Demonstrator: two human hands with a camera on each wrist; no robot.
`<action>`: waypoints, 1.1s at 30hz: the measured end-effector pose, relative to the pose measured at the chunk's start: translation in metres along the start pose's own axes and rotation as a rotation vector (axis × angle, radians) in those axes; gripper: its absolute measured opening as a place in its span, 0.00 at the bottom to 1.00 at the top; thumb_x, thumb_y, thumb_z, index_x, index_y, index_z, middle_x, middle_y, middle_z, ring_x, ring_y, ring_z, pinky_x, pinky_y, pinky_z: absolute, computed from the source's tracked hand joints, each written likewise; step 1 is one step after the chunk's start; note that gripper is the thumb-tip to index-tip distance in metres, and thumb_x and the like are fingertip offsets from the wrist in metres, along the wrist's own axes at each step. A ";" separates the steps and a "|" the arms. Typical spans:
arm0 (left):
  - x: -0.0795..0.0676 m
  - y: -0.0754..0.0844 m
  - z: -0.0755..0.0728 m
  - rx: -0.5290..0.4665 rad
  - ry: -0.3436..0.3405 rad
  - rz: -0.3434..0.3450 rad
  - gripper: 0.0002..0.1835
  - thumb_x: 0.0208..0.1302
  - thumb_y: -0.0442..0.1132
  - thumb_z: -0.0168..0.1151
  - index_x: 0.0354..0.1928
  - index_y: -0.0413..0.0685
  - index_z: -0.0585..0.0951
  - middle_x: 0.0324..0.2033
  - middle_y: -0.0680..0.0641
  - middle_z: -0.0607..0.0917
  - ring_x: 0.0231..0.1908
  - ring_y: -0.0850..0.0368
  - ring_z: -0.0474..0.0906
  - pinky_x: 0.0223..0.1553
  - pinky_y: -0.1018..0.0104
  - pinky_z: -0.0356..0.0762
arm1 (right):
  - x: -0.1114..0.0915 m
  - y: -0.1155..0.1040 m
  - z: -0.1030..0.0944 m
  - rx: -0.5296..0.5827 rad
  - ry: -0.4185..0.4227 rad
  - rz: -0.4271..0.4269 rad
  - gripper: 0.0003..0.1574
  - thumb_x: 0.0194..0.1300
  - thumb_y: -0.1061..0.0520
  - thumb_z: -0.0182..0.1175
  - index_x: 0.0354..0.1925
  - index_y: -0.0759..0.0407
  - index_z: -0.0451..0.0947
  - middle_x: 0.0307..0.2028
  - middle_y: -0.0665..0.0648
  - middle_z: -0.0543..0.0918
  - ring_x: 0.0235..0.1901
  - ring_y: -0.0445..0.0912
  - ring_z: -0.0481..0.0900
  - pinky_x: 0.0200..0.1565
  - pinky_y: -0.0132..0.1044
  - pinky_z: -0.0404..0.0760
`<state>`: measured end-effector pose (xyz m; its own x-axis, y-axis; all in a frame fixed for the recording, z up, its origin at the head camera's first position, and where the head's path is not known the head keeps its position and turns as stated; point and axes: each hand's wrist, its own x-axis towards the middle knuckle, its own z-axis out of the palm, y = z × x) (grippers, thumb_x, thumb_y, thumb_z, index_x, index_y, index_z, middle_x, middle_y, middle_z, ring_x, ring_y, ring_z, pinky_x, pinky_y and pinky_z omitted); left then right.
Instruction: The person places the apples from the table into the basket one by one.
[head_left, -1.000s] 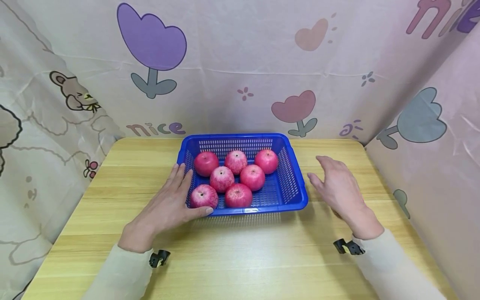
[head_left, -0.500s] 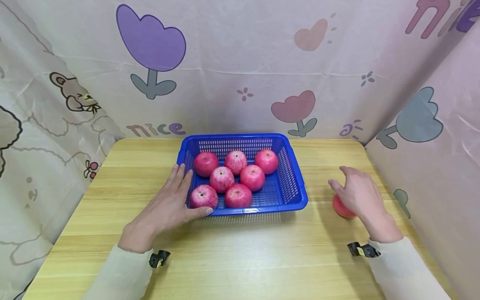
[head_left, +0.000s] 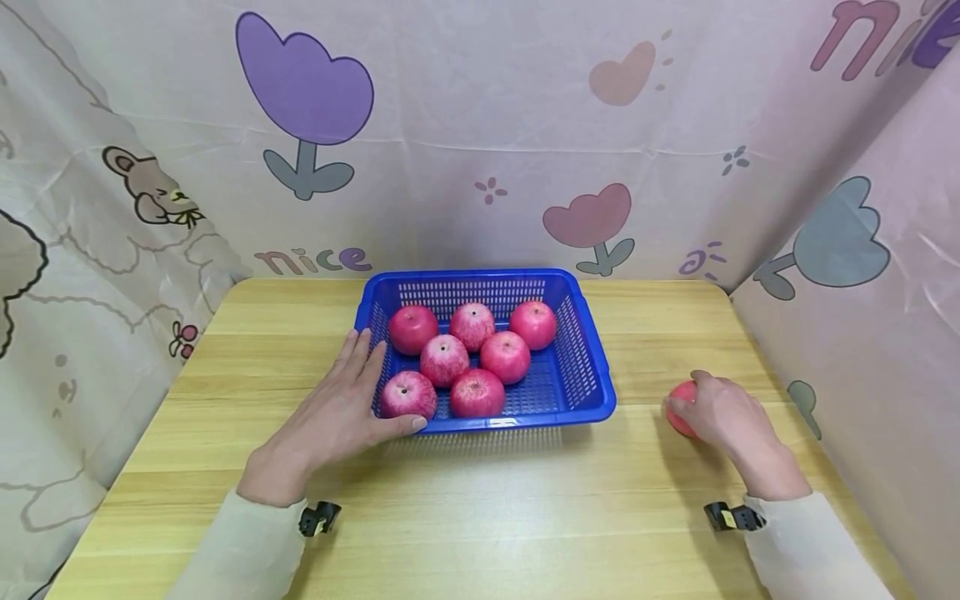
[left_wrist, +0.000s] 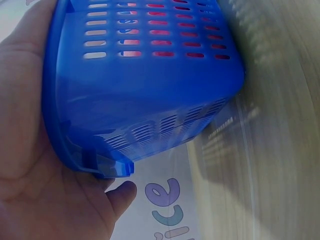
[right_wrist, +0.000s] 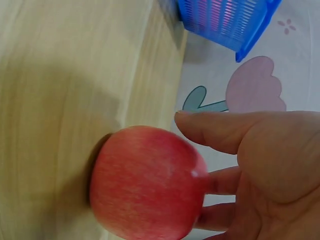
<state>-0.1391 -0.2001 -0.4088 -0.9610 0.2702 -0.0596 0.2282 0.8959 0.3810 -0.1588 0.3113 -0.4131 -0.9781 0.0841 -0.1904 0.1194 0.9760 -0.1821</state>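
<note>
A blue perforated basket (head_left: 570, 414) stands on the table in the head view, with several red apples (head_left: 506, 357) in it. My left hand (head_left: 330, 417) rests on its front left corner, fingers straight over the left rim and thumb along the front rim. The left wrist view shows the palm against the basket's corner (left_wrist: 100, 95). To the right of the basket, my right hand (head_left: 731, 421) is at a single red apple (head_left: 681, 408) on the table. In the right wrist view the thumb stands apart from this apple (right_wrist: 147, 185); the other fingers are partly hidden behind it.
The wooden table (head_left: 480, 517) ends at a patterned cloth (head_left: 450, 100) behind it, and more cloth hangs along the left and right sides. A stretch of tabletop lies between the basket and the lone apple.
My right hand has moved right and toward the table's front, down to the lone apple, which it hid almost fully at first. The left hand and basket have stayed in place.
</note>
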 end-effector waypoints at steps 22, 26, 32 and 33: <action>0.000 -0.001 0.002 -0.006 0.000 -0.006 0.75 0.51 0.89 0.54 0.85 0.42 0.45 0.85 0.37 0.35 0.84 0.40 0.25 0.78 0.29 0.47 | 0.011 -0.001 0.011 0.048 0.045 0.009 0.58 0.66 0.41 0.67 0.73 0.81 0.56 0.58 0.86 0.70 0.51 0.75 0.76 0.54 0.73 0.78; 0.001 -0.002 0.002 0.001 -0.002 -0.006 0.75 0.50 0.90 0.53 0.85 0.42 0.45 0.85 0.37 0.35 0.84 0.40 0.25 0.77 0.29 0.47 | 0.014 -0.001 0.013 0.074 0.059 0.000 0.59 0.68 0.40 0.66 0.76 0.78 0.54 0.61 0.86 0.68 0.53 0.76 0.75 0.56 0.74 0.77; 0.001 -0.002 0.002 0.003 -0.005 -0.004 0.76 0.50 0.90 0.53 0.85 0.41 0.43 0.85 0.37 0.35 0.84 0.40 0.24 0.79 0.31 0.45 | 0.017 -0.002 0.014 0.081 0.079 -0.011 0.56 0.69 0.40 0.66 0.75 0.76 0.57 0.61 0.85 0.69 0.55 0.76 0.74 0.56 0.74 0.76; 0.001 -0.002 0.002 0.004 -0.004 -0.004 0.76 0.50 0.90 0.52 0.85 0.41 0.43 0.85 0.37 0.35 0.84 0.40 0.24 0.79 0.31 0.45 | 0.017 -0.002 0.014 0.080 0.080 -0.013 0.56 0.69 0.40 0.66 0.75 0.76 0.57 0.61 0.85 0.69 0.55 0.76 0.74 0.56 0.74 0.76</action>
<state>-0.1404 -0.2010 -0.4116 -0.9613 0.2677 -0.0652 0.2246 0.8984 0.3774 -0.1732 0.3082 -0.4293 -0.9897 0.0904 -0.1110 0.1168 0.9583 -0.2607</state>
